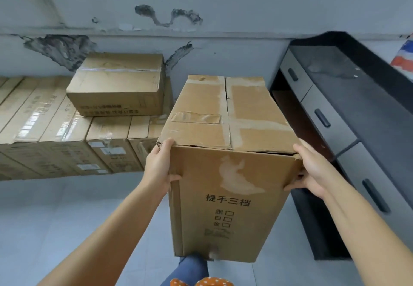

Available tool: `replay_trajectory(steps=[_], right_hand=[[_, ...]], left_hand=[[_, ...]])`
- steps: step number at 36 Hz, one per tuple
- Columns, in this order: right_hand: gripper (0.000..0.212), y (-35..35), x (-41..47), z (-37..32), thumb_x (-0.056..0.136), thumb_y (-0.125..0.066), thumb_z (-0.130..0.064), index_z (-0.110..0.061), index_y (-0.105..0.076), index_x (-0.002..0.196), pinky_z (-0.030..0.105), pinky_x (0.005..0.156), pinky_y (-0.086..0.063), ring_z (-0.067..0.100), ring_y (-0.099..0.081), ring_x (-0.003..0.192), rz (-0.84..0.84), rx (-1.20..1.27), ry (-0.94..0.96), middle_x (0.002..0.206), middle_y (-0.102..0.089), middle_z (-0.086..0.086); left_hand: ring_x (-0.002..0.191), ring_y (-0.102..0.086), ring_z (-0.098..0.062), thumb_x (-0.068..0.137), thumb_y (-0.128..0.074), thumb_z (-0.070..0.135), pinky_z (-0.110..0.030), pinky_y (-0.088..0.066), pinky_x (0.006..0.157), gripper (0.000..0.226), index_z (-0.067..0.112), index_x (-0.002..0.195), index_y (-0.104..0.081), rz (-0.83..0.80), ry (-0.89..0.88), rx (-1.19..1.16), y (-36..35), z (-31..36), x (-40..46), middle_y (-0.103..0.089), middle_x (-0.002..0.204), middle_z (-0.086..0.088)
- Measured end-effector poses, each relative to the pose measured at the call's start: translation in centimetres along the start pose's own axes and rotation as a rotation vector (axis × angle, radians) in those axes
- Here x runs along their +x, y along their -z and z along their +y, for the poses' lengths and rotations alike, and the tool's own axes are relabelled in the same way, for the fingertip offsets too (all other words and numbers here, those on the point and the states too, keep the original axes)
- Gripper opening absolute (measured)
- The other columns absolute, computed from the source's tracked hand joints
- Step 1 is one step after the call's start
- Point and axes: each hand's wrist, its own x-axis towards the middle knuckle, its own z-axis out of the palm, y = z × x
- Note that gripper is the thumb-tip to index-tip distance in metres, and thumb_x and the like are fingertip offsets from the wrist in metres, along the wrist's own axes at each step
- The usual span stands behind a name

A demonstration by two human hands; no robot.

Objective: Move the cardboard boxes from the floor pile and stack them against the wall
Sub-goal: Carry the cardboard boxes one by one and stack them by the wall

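Note:
I hold a tall brown cardboard box in front of me, off the floor, its taped top flaps facing up and black printed characters on its near face. My left hand grips its upper left corner, thumb on the near face. My right hand grips the upper right corner the same way. Ahead on the left, a row of cardboard boxes stands against the grey wall, with one smaller box lying on top of the row.
A black cabinet with grey drawers runs along the right side, close to the held box. Pale floor tiles spread below the stack. My leg in blue trousers shows under the box.

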Motion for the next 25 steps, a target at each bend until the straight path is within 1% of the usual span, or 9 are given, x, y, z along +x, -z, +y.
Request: replay_trajectory(steps=[2, 5, 8, 11, 13, 15, 18, 21, 25], right_hand=[[0.032, -0.8, 3.0, -2.0, 0.103, -0.029, -0.032, -0.052, -0.053, 0.110, 0.068, 0.073, -0.050, 0.033, -0.052, 0.113, 0.005, 0.004, 0.001, 0.126, -0.055, 0.001], [0.033, -2.3, 7.3, -5.6, 0.103, -0.029, -0.031, -0.052, -0.054, 0.108, 0.069, 0.075, -0.049, 0.031, -0.054, 0.111, 0.002, -0.002, 0.005, 0.123, -0.057, 0.001], [0.034, -4.1, 11.4, -9.0, 0.103, -0.029, -0.030, -0.050, -0.052, 0.117, 0.069, 0.075, -0.049, 0.028, -0.053, 0.113, -0.014, 0.009, 0.013, 0.126, -0.056, -0.001], [0.037, -5.8, 15.0, -11.7, 0.103, -0.029, -0.028, -0.045, -0.048, 0.129, 0.068, 0.075, -0.050, 0.026, -0.051, 0.112, -0.007, 0.001, 0.006, 0.129, -0.053, -0.001], [0.037, -6.8, 17.2, -13.3, 0.103, -0.029, -0.027, -0.044, -0.050, 0.127, 0.066, 0.076, -0.050, 0.023, -0.053, 0.108, -0.016, 0.005, 0.004, 0.126, -0.055, -0.001], [0.036, -7.7, 19.4, -14.8, 0.103, -0.028, -0.026, -0.046, -0.054, 0.116, 0.066, 0.078, -0.050, 0.020, -0.054, 0.104, -0.037, 0.001, 0.003, 0.120, -0.057, -0.002], [0.038, -9.0, 22.9, -16.8, 0.103, -0.028, -0.024, -0.050, -0.055, 0.102, 0.066, 0.080, -0.050, 0.017, -0.053, 0.103, -0.069, -0.020, 0.008, 0.116, -0.058, -0.005], [0.038, -9.8, 26.7, -18.4, 0.103, -0.027, -0.025, -0.049, -0.055, 0.111, 0.064, 0.077, -0.051, 0.020, -0.053, 0.108, -0.102, -0.036, 0.015, 0.118, -0.057, -0.005], [0.038, -10.5, 31.9, -19.8, 0.104, -0.027, -0.025, -0.046, -0.051, 0.124, 0.063, 0.077, -0.052, 0.020, -0.054, 0.111, -0.135, -0.025, -0.003, 0.121, -0.059, -0.007]], left_hand=[[0.092, -0.048, -0.013, 0.094, -0.053, 0.032, -0.059, -0.047, 0.093, 0.009, 0.024, 0.089, -0.056, -0.014, 0.013, -0.004, -1.6, 1.6, 3.2, -0.049, 0.101, 0.005], [0.102, -0.045, -0.018, 0.095, -0.052, 0.031, -0.059, -0.046, 0.093, 0.014, 0.022, 0.105, -0.056, 0.005, 0.039, -0.014, -3.6, 4.7, 7.6, -0.049, 0.107, 0.004], [0.097, -0.047, -0.016, 0.095, -0.052, 0.030, -0.060, -0.045, 0.095, 0.024, 0.020, 0.116, -0.053, 0.015, 0.032, -0.027, -5.1, 7.8, 11.7, -0.049, 0.099, 0.009], [0.088, -0.047, -0.005, 0.095, -0.051, 0.030, -0.059, -0.045, 0.096, 0.026, 0.020, 0.119, -0.054, 0.033, 0.028, -0.034, -6.5, 10.2, 15.2, -0.049, 0.097, 0.011], [0.087, -0.046, -0.003, 0.096, -0.051, 0.030, -0.057, -0.046, 0.096, 0.023, 0.020, 0.115, -0.055, 0.049, 0.021, -0.023, -7.4, 11.7, 17.2, -0.049, 0.096, 0.011], [0.086, -0.046, -0.003, 0.096, -0.051, 0.029, -0.056, -0.046, 0.096, 0.013, 0.021, 0.104, -0.057, 0.065, 0.020, -0.031, -8.2, 13.0, 19.2, -0.049, 0.094, 0.010], [0.086, -0.046, -0.003, 0.096, -0.051, 0.028, -0.057, -0.045, 0.097, 0.024, 0.016, 0.116, -0.057, 0.090, 0.023, -0.057, -9.5, 14.5, 22.2, -0.049, 0.094, 0.009], [0.086, -0.046, -0.003, 0.096, -0.052, 0.028, -0.056, -0.046, 0.096, 0.026, 0.015, 0.118, -0.056, 0.127, 0.010, -0.072, -10.8, 15.5, 25.0, -0.050, 0.094, 0.009], [0.084, -0.046, -0.004, 0.095, -0.052, 0.027, -0.054, -0.047, 0.096, 0.009, 0.020, 0.099, -0.058, 0.155, 0.004, -0.074, -13.2, 16.3, 28.9, -0.051, 0.092, 0.007]])
